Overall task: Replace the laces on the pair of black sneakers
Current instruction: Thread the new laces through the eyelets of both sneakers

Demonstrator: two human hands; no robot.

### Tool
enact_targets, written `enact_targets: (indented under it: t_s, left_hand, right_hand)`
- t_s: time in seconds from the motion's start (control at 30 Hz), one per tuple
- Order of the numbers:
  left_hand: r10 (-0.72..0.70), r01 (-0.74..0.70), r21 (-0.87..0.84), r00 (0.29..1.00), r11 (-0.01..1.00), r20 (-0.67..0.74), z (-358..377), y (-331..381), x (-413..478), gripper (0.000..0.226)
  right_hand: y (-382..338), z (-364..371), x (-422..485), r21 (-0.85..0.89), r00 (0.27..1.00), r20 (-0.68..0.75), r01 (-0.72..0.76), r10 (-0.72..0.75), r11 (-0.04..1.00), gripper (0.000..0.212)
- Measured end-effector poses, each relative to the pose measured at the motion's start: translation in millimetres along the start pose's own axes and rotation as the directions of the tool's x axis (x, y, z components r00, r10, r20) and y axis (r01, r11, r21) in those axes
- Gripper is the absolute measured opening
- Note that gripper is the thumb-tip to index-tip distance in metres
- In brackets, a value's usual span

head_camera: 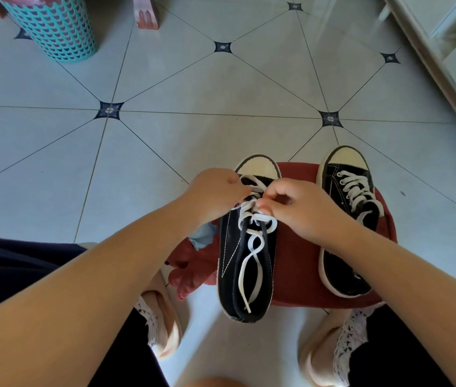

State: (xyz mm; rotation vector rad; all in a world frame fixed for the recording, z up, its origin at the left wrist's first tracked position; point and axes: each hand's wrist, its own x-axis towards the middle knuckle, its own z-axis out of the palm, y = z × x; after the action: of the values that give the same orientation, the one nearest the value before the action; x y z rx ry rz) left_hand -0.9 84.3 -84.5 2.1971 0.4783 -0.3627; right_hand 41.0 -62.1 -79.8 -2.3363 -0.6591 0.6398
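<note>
On a red stool (299, 263) by the person's knees sit 2 black sneakers. The left hand (215, 196) and right hand (299, 208) crowd the nearer sneaker (229, 255), curled fingers pinching its white lace (252, 247) and hiding the upper eyelets. The other sneaker (332, 174) stands laced just beside it. A teal basket (53, 26) stands well apart.

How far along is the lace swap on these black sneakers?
Looks done: the right sneaker, on the red stool, appears laced in white up its visible rows. In hand: the left hand and right hand pinch the loose white lace on the other sneaker, near its toe. Left: its rows nearer the heel are slack and an end trails inside, so tightening and tying likely remain.
</note>
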Motion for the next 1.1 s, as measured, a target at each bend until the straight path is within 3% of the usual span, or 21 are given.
enact_targets:
  t_s: [0.1,0.23,0.3,0.37,0.43,0.5,0.57,0.7,0.87,0.93,1.0,1.1]
  left_hand:
    - [-0.05,0.056,-0.299,0.998,0.953,0.027,-1.6,-8.5,1.8,0.021]
    - [-0.054,0.143,-0.717,0.988,0.683,0.145,-8.3,-21.7,-2.8,0.024]
    - [-0.058,0.156,-0.804,0.987,0.574,0.151,-10.7,-24.8,-5.7,0.031]
    - [-0.061,0.152,-0.821,0.988,0.55,0.143,-13.1,-27.5,-6.6,0.035]
    - [-0.052,0.142,-0.797,0.989,0.587,0.138,-15.5,-28.4,-6.7,0.037]
    - [-0.048,0.119,-0.718,0.992,0.686,0.118,-15.5,-26.2,-6.3,0.037]
    - [-0.062,0.115,-0.602,0.992,0.79,0.108,-13.6,-21.0,-6.3,0.024]
    - [-0.081,0.099,-0.359,0.995,0.928,0.066,-9.1,-9.7,-5.8,0.013]
    - [-0.041,0.04,-0.027,0.999,0.999,-0.015,-5.9,-1.6,-4.6,0.05]
    - [0.024,-0.023,0.073,1.0,0.997,-0.013,-3.5,-2.4,-2.7,0.047]
    - [0.047,-0.047,0.002,0.999,0.999,-0.01,-1.6,-4.3,0.3,0.034]
    - [-0.03,0.033,-0.329,0.999,0.944,0.012,-3.4,-7.6,-1.2,0.021]
  right_hand:
    - [3.3,-3.9,0.6,0.035,0.997,-0.018,-0.076,0.076,0.996,0.021]
    - [9.7,-7.8,2.5,0.151,0.985,-0.002,-0.171,0.173,0.974,0.026]
    - [11.5,-8.2,2.8,0.215,0.977,0.04,-0.211,0.207,0.954,0.022]
    - [10.6,-9.2,3.0,0.354,0.967,0.117,-0.254,0.227,0.9,0.019]
    - [10.2,-11.3,1.6,0.378,0.969,0.137,-0.243,0.206,0.893,0.018]
    - [10.7,-12.2,0.5,0.213,0.986,0.072,-0.16,0.148,0.964,0.018]
    - [8.7,-9.3,-1.2,0.053,0.996,0.027,-0.083,0.081,0.995,0.015]
    - [6.0,-2.4,0.5,-0.027,1.0,-0.025,-0.018,0.017,0.999,0.007]
    - [-2.0,3.0,7.4,-0.113,0.999,-0.048,-0.013,0.007,0.993,0.024]
    - [-3.4,6.3,10.3,-0.153,0.999,-0.037,-0.013,0.007,0.988,0.03]
    - [-4.4,5.7,12.3,-0.171,1.0,-0.014,-0.02,0.018,0.985,0.034]
    - [-5.9,0.4,11.8,-0.078,0.998,0.011,-0.068,0.069,0.995,0.04]
